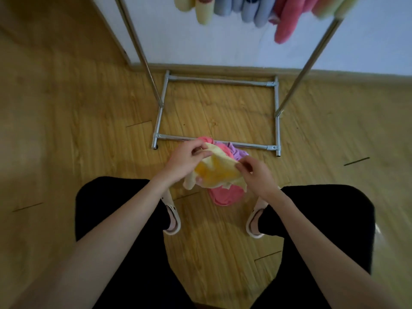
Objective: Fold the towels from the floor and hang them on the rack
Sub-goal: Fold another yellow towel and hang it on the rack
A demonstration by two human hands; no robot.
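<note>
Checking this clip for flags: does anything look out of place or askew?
Only the expected mess: pink towel and purple towel lie crumpled on the floor against the rack base bar. Nothing looks damaged.

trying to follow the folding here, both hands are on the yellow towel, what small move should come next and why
Probably draw the hands apart to spread the yellow towel flat. The left hand and right hand pinch it close together, and it hangs bunched above the pink towel on the floor, so no clean edge is ready for folding.
</note>
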